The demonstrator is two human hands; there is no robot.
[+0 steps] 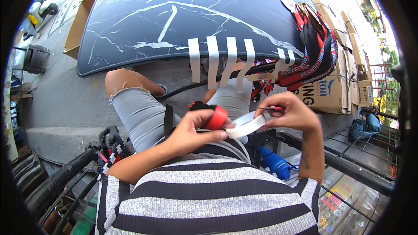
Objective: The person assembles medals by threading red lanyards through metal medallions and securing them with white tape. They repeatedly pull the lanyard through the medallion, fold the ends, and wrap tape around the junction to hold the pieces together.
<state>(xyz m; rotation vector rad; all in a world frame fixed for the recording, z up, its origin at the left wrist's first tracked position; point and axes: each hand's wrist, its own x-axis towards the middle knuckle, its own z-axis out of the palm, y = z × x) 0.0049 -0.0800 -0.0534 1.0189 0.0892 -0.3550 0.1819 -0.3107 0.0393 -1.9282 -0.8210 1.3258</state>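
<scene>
Tape roll (247, 126) sits gripped between both hands, left (191, 132) and right (292, 114).

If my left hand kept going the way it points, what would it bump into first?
Probably the white tape roll. The left hand, holding a red piece, points right toward it, with the right hand just behind. Depth is unclear.
</scene>
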